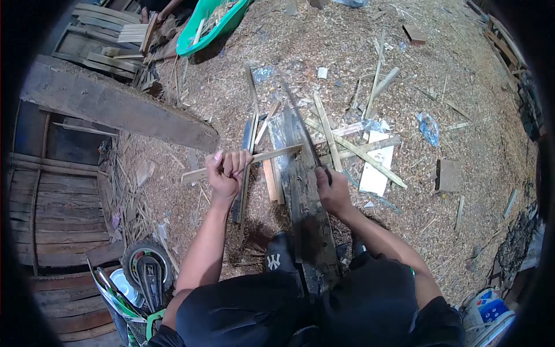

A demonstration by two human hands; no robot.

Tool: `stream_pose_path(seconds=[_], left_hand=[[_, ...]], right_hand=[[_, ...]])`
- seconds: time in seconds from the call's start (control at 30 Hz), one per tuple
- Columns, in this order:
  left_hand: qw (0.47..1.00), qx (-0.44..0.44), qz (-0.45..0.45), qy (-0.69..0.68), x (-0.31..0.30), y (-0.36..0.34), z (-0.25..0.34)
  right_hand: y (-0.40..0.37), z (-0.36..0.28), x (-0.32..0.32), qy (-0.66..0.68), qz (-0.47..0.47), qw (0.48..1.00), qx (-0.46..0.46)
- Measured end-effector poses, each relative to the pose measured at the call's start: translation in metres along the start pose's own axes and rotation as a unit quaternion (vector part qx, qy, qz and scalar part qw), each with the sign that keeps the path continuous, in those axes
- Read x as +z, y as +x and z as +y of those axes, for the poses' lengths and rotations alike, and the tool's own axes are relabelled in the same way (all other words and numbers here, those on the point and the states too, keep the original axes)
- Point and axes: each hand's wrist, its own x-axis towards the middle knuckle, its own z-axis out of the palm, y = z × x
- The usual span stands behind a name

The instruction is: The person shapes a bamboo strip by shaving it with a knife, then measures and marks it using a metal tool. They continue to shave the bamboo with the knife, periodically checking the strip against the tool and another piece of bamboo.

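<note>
My left hand (224, 172) is closed around a thin wooden strip (276, 153), which runs from lower left across to the long dark wooden beam (306, 214) between my legs. Closed on the handle of a long-bladed machete (302, 124), my right hand (333, 189) sits just right of the beam. The blade points up and away to the left, slightly blurred, and overlaps the strip's right end in this view. Several cut strips and a white board (377, 165) lie on the ground beyond my right hand.
A thick wooden post (121, 107) slants in from the left. Wood chips cover the ground. A green basin (215, 26) with wood pieces stands at the top, near another person's arm (169, 10). A small wheel (147, 269) is at lower left, beside a plank wall (63, 220).
</note>
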Motion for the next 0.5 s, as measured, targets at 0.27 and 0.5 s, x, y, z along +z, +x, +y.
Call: stream_pose_path(seconds=[0.27, 0.5], left_hand=[[1.000, 0.008, -0.023, 0.012, 0.003, 0.004, 0.000], [0.999, -0.008, -0.007, 0.048, 0.015, 0.001, 0.004]], right_hand=[[-0.003, 0.018, 0.006, -0.098, -0.043, 0.991, 0.074], [-0.002, 0.016, 0.008, -0.127, -0.075, 0.983, 0.113]])
